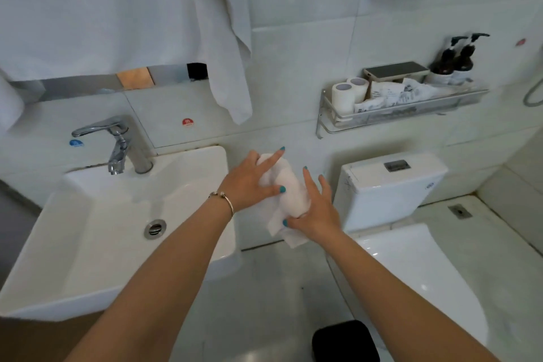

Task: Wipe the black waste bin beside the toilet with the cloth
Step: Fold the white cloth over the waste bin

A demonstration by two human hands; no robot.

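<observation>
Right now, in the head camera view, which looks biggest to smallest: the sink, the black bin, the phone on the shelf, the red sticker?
1. Sink, by far the largest.
2. Black bin, though cut off by the frame's bottom edge and nearer the camera, so unsure.
3. Phone, possibly similar to the bin's visible part.
4. Red sticker, smallest.

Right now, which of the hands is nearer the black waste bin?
Right. The right hand is above the black waste bin, almost in line with it, gripping the cloth's lower end. The left hand is higher and further left, toward the sink.
</observation>
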